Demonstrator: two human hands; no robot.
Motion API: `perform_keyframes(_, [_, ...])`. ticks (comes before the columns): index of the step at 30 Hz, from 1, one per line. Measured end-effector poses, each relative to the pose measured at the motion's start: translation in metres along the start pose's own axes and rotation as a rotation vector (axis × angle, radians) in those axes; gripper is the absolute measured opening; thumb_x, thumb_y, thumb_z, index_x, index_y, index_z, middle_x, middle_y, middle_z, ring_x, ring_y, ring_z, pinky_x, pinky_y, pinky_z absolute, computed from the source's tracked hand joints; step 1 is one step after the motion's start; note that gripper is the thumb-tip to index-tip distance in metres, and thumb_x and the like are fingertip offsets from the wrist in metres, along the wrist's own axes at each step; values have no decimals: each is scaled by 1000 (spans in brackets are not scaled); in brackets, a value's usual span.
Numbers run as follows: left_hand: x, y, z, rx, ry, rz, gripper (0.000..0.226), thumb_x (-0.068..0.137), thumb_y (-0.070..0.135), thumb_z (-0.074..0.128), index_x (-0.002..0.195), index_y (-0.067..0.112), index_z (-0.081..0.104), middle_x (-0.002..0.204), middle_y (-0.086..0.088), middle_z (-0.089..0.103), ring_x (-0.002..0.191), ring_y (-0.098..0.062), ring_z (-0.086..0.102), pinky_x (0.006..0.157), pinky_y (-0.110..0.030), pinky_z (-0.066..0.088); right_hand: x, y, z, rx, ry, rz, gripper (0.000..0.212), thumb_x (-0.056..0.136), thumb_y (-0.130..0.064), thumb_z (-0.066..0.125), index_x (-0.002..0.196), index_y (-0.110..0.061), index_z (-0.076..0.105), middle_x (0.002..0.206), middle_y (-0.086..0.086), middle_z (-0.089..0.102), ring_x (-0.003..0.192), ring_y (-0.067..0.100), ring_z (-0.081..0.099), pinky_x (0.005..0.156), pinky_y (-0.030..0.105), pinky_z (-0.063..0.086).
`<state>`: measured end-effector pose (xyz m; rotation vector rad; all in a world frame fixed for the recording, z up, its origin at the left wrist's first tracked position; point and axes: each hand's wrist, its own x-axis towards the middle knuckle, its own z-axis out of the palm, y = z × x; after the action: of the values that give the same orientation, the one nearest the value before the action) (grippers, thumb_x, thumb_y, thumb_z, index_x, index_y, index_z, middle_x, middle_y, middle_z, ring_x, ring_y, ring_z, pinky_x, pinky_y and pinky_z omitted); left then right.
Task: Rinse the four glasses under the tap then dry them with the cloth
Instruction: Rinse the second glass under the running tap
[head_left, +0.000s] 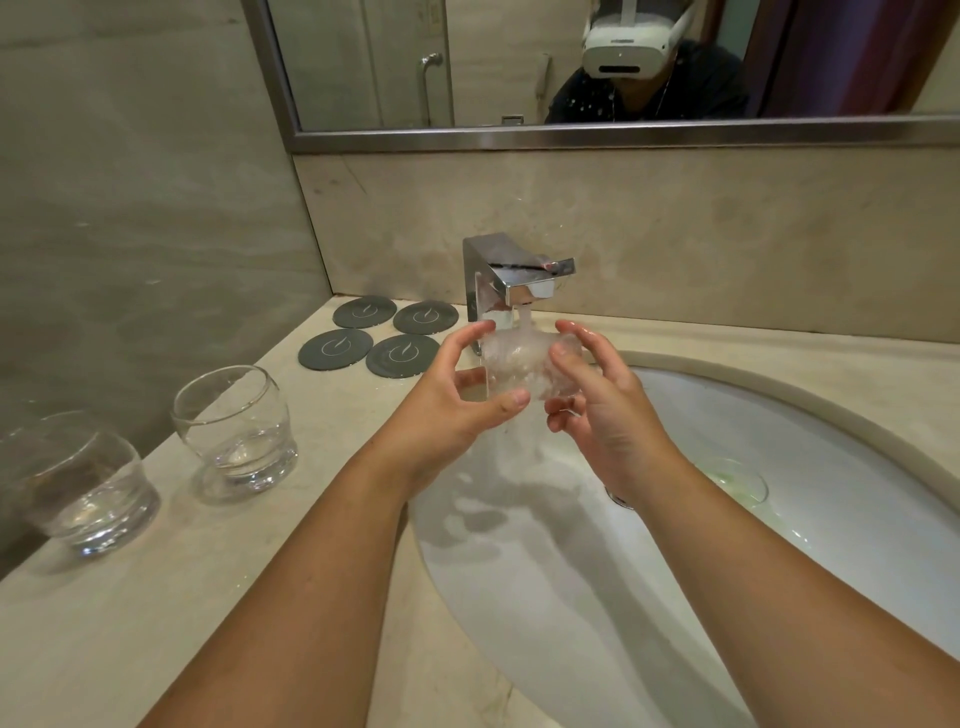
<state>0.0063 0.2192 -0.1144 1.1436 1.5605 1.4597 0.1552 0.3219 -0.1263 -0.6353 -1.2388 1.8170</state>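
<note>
Holding the glass (524, 366) under the tap (511, 283), you have it between both hands, above the left part of the basin (857, 431). It seems tipped on its side, though the splashing blurs it. Your left hand (457, 400) curls round its left end, thumb beneath and fingers over the top. Your right hand (597, 405) cups the other end, fingers bent round it. Water (524, 317) runs from the spout straight onto the glass and spills down between your wrists.

A faint clear round shape (732, 480) lies in the basin just right of your right wrist; what it is cannot be told.

On the counter (363, 519) to your left, a second glass (236, 428) and a third glass (78, 480) stand upright and apart, the third near the picture's left edge. Beyond them, just left of the tap, four dark round coasters (363, 312) lie flat in a close square. A mirror (363, 62) hangs on the wall above.
</note>
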Motion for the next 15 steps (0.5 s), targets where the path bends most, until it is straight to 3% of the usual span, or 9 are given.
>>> perform_keyframes(5, [1,1,1,-49,27,10,79,77,40,84,148,42,49,123,-14,76,108,-22,79,104,-36,60,0,0,1,-26,-17,-2,30,101,-32,71,131,-34,70,103,3,68,70,19,57,59,32,46])
perform_keyframes(10, [3,0,1,-112,29,-34,87,78,44,80,156,34,43,121,-15,78,106,-26,79,100,-31,61,1,-1,1,-18,-37,-8,42,98,-11,69,134,-34,70,105,6,67,71,19,57,57,30,45])
perform_keyframes(15, [5,-4,1,-88,-5,-56,86,81,38,91,153,40,45,121,-5,78,110,-11,75,102,-32,58,2,-1,0,4,-3,-32,36,100,-16,70,135,-27,69,103,10,61,59,17,53,55,29,45])
